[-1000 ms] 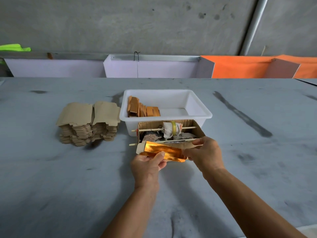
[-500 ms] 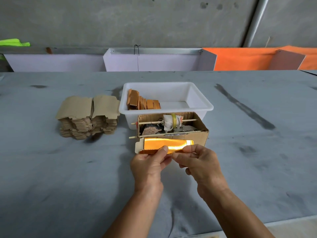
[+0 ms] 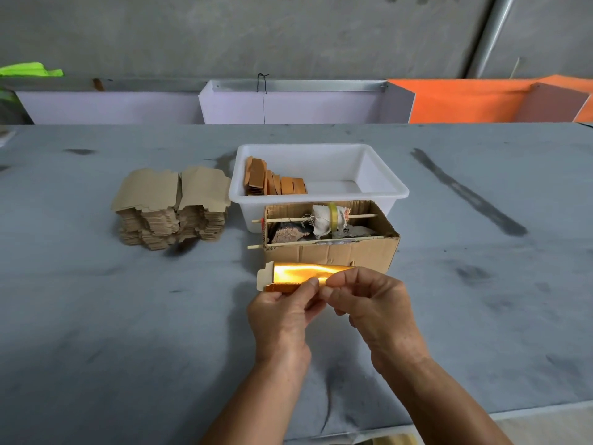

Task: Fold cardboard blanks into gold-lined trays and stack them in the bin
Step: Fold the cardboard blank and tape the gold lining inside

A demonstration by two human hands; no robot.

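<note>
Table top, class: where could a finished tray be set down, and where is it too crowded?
Bare table lies right of the cardboard box and white bin, and left of both hands, below the stack of blanks. Crowded: bin, box and gold-lined tray sit close together, stack just left.

We see open corrugated box [image 3: 333,252] on grey table [image 3: 96,316], skewers and taped cloth bundle [image 3: 329,216] inside; behind box, lilac panels [image 3: 288,106], orange panels [image 3: 465,102].

A grey table [image 3: 96,316] stands before a bare concrete wall [image 3: 256,33].
</note>
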